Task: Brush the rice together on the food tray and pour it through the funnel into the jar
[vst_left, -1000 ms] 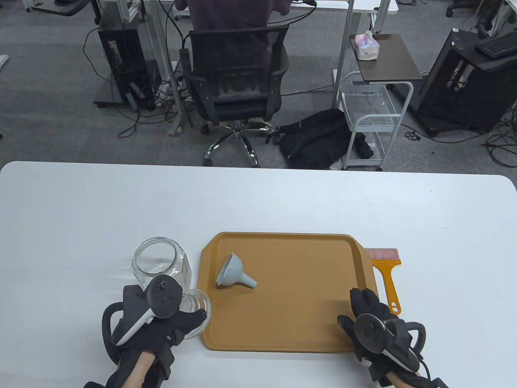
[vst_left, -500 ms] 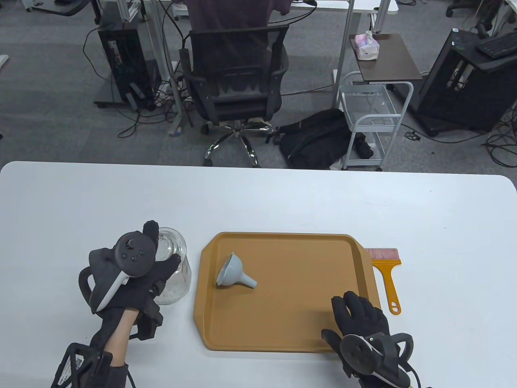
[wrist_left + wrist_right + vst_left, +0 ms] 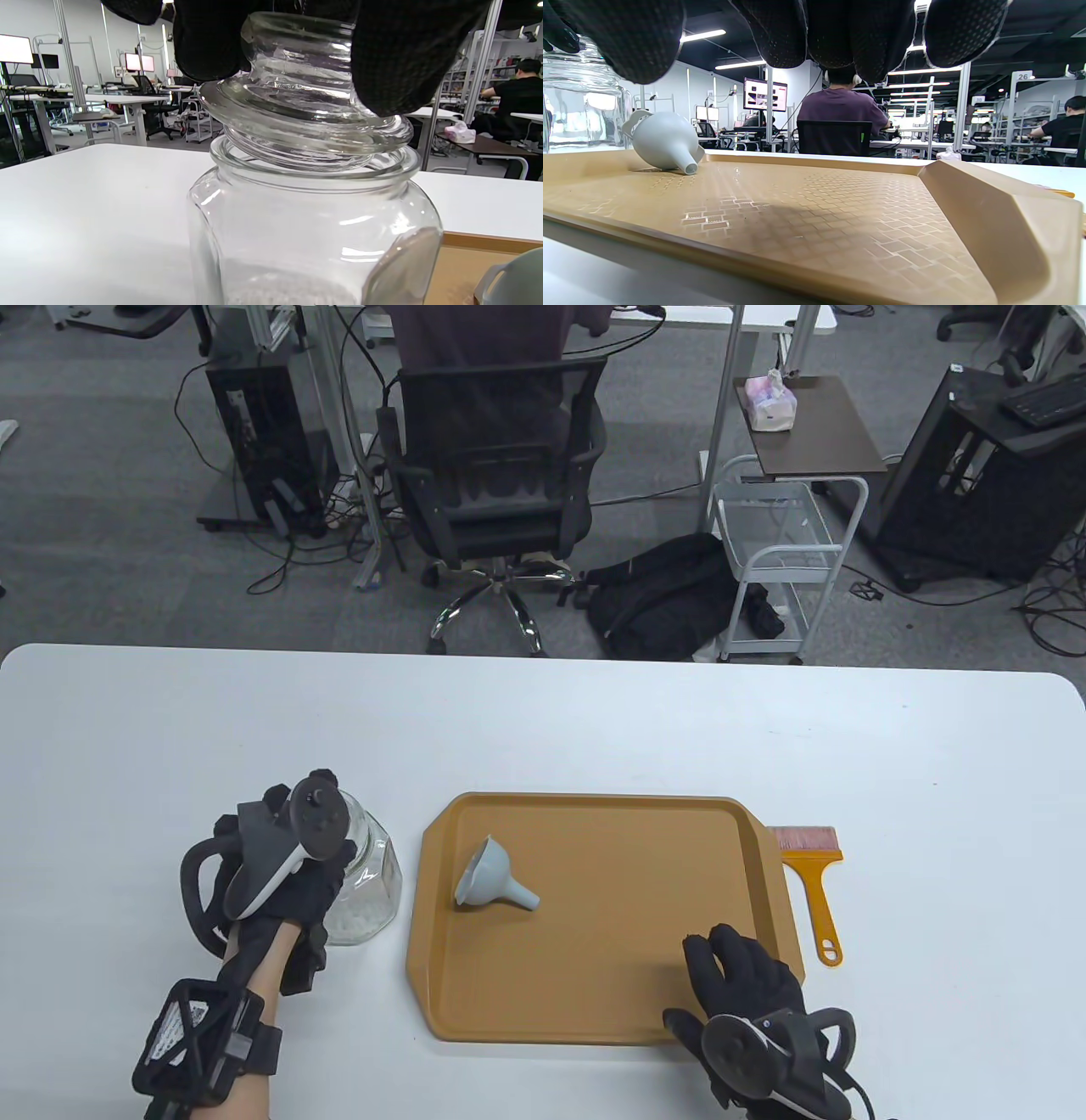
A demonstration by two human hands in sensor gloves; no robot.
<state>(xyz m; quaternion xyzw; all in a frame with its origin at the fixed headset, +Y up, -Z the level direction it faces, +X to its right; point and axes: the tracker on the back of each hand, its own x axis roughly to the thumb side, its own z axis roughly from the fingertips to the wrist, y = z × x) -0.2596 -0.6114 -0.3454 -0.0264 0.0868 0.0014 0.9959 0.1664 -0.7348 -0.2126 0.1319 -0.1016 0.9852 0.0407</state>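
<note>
A clear glass jar (image 3: 369, 891) with rice in its bottom stands left of the orange food tray (image 3: 611, 984). My left hand (image 3: 318, 823) is above it and grips the glass lid (image 3: 305, 106), which sits tilted in the mouth of the jar (image 3: 314, 241). A grey funnel (image 3: 492, 886) lies on its side on the tray's left part; the right wrist view shows this funnel (image 3: 664, 146) too. My right hand (image 3: 725, 976) hovers over the tray's near right corner, fingers relaxed, holding nothing. No loose rice shows on the tray.
A brush (image 3: 810, 891) with an orange handle and pink bristles lies on the white table (image 3: 543, 729) just right of the tray. Beyond the table's far edge are an office chair (image 3: 496, 475) with a person seated, a black bag and a white cart.
My left hand lifted the glass lid from the table near the tray's front left corner and carried it onto the jar's mouth. The right hand drifted slightly nearer and left.
</note>
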